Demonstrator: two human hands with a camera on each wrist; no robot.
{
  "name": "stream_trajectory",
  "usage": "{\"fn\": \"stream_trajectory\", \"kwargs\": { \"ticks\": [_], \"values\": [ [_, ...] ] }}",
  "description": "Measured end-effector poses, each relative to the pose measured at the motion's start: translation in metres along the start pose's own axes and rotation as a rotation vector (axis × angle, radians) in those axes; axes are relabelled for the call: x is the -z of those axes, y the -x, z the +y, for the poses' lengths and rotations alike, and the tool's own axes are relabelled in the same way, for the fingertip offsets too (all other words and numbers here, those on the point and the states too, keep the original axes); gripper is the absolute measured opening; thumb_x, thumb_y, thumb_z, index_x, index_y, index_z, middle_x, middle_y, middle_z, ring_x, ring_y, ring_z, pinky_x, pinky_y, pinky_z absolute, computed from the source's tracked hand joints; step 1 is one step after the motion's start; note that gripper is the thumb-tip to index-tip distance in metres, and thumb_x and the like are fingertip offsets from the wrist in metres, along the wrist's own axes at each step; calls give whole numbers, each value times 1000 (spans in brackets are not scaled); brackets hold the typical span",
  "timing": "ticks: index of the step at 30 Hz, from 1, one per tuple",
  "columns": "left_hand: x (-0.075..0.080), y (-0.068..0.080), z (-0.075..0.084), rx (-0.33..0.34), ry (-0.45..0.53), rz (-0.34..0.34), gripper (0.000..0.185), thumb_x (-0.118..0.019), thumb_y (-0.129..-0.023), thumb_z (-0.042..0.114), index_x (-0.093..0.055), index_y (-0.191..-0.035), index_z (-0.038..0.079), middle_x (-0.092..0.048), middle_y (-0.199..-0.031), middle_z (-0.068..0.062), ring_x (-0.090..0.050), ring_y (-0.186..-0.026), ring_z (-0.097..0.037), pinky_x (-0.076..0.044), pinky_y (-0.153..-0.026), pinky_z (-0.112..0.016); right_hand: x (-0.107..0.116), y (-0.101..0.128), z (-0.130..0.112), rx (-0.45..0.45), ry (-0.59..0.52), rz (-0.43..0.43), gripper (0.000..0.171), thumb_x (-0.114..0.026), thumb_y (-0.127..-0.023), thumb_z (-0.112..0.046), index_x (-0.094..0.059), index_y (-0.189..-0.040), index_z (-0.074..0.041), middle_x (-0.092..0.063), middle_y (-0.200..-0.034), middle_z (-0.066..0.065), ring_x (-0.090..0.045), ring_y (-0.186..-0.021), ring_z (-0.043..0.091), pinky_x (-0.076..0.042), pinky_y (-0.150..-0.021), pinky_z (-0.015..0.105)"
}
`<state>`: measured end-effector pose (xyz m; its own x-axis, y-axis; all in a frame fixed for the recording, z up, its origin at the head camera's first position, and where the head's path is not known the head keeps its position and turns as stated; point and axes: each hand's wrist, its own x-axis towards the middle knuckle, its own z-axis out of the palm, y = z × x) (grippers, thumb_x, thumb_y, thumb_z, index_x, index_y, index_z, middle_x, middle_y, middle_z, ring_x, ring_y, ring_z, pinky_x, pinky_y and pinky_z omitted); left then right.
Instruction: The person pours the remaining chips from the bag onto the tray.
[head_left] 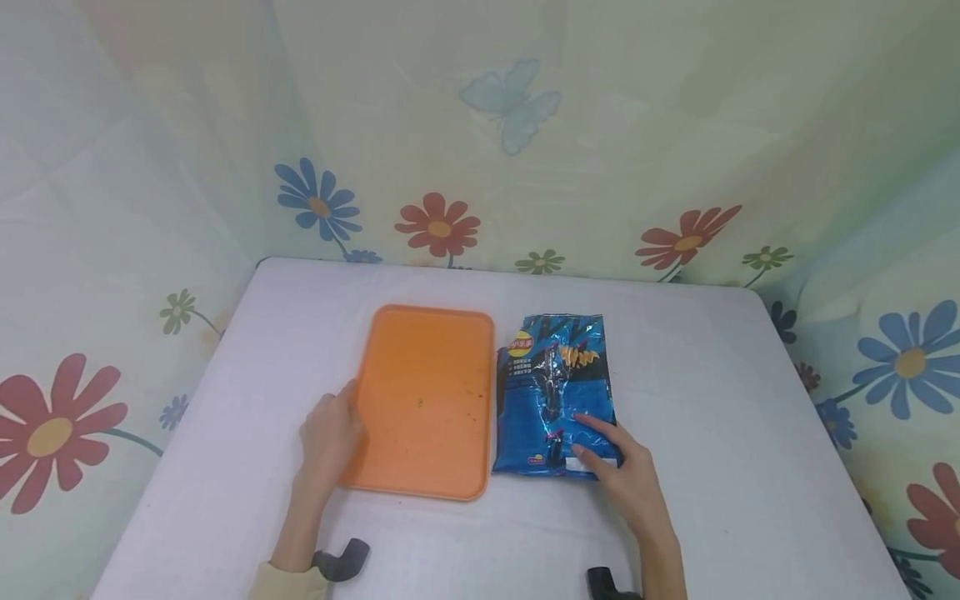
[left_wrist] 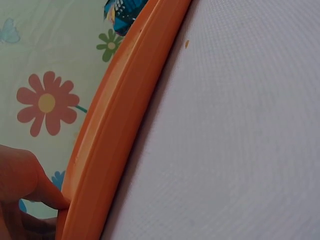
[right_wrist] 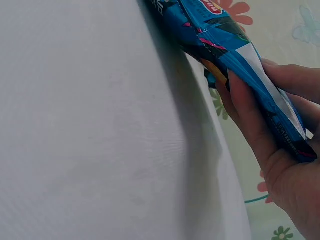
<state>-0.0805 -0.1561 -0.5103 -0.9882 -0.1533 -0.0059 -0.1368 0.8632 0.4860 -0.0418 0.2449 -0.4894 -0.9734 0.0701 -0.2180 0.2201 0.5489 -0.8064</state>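
Observation:
An orange tray with a few small crumbs on it lies left of centre on the white table. My left hand grips its left edge; in the left wrist view the tray's side wall runs up from my fingers. To the right of the tray is a blue chip bag, crinkled and shiny. With my right hand I hold the bag by its lower right corner. The right wrist view shows the bag between thumb and fingers, its lower end tilted up from the table.
The white-covered table is bordered by a flowered cloth backdrop at the back and both sides. Black wrist mounts sit by both wrists. A small crumb lies on the table beside the tray.

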Motion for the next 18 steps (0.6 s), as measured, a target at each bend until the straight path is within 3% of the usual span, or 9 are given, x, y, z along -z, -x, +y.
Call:
{"fn": "stream_trajectory", "kwargs": {
  "ticks": [11,18],
  "values": [
    [-2,-1,-1,8,-1,-5,44,-53,-98,2,-57,-141,-3,-63,-83,-17,-54,-65,-24,-44,-54,-35,11,5,-7,57,35,35,49,-70,-98,-33,-60,-145,-21,-31,-166,20,-25,-153,48,-27,-116,69],
    [-1,-1,-1,1,1,4,44,-53,-97,2,-58,-140,-4,-63,-83,-18,-54,-65,-25,-45,-53,-37,16,7,-20,266,67,66,45,-72,-97,-19,-63,-140,-17,-40,-160,24,-37,-145,52,-39,-107,67]
  ]
}}
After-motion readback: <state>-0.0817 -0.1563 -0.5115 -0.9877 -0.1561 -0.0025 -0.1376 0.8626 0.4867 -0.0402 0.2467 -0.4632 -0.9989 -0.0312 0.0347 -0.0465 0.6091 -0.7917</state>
